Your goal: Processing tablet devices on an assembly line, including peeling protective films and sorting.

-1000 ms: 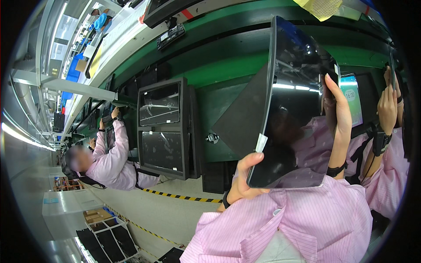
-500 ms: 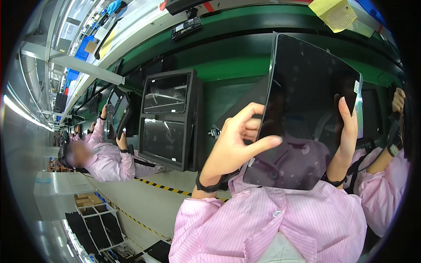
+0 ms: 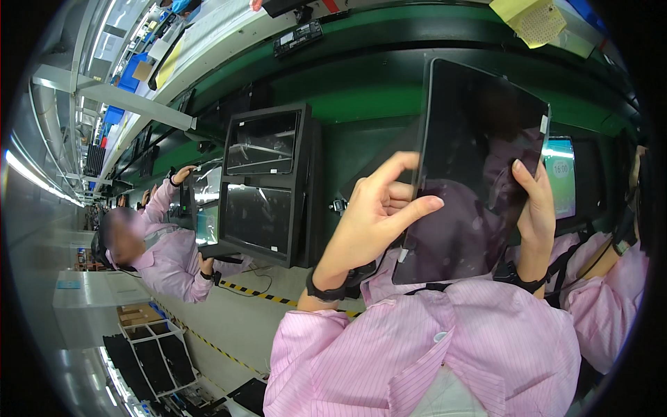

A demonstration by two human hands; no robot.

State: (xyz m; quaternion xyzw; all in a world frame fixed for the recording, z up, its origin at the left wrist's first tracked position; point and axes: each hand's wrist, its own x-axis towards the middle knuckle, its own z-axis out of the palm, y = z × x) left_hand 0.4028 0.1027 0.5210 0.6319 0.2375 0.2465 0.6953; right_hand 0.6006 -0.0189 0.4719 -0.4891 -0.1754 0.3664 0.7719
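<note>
Upright and slightly tilted in front of my chest is a glossy black tablet-sized display panel (image 3: 465, 139) with small white tabs on its side edges. My left hand (image 3: 382, 208) grips its left edge, thumb across the front and the other fingers curled at the edge and behind. My right hand (image 3: 536, 208) holds the right edge, its thumb resting on the front near the rim. Smudges and a reflection of the pink sleeves show on the glass. Just past the panel's right edge, a tablet with a lit green-blue screen (image 3: 560, 177) lies on the bench.
To the left stands a black two-slot tray (image 3: 303, 187) holding two dark panels (image 3: 258, 217). A co-worker (image 3: 163, 247) further left handles a lit tablet; another person's arm (image 3: 604, 260) is close on my right. A yellow sheet (image 3: 529, 22) hangs at the far right.
The panel has shifted a little left and turned, uncovering the lit tablet. My right hand has moved left with it, its thumb now bent onto the glass. The co-worker's tablet has moved.
</note>
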